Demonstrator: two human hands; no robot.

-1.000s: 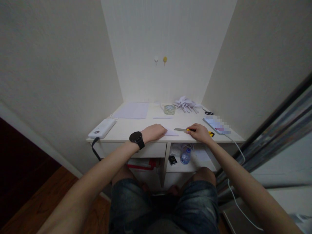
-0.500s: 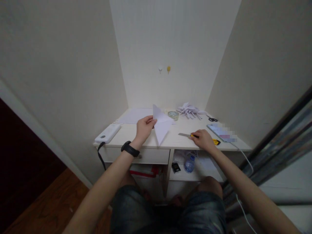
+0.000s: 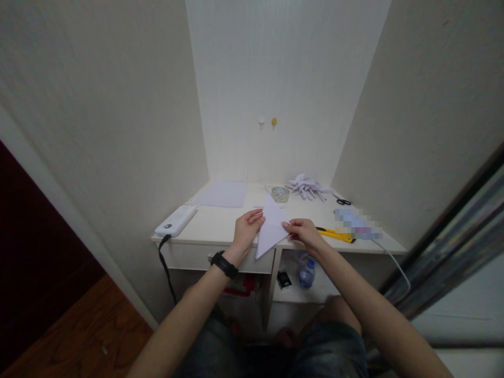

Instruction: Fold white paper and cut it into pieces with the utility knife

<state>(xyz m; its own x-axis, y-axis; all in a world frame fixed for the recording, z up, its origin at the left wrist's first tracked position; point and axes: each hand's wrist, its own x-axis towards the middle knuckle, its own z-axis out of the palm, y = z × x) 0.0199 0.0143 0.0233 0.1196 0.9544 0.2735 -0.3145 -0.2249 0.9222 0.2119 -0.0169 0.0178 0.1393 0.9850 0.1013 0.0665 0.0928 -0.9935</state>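
Both hands hold a white folded paper triangle [image 3: 271,228] above the front edge of a white desk [image 3: 212,224]. My left hand [image 3: 247,230], with a black watch on its wrist, grips the paper's left edge. My right hand [image 3: 302,232] pinches its right corner. A yellow utility knife [image 3: 334,234] lies on the desk just right of my right hand, free of it.
On the desk lie a white power bank [image 3: 176,221], a flat paper sheet [image 3: 222,193], a tape roll [image 3: 280,193], a heap of folded papers [image 3: 305,185], scissors [image 3: 343,200] and a phone [image 3: 358,224] on a cable. A water bottle [image 3: 306,273] sits on the shelf below. Walls close in on three sides.
My left hand lifted the paper off the desk. My right hand let go of the utility knife and took the paper's right corner; the knife now lies on the desk.
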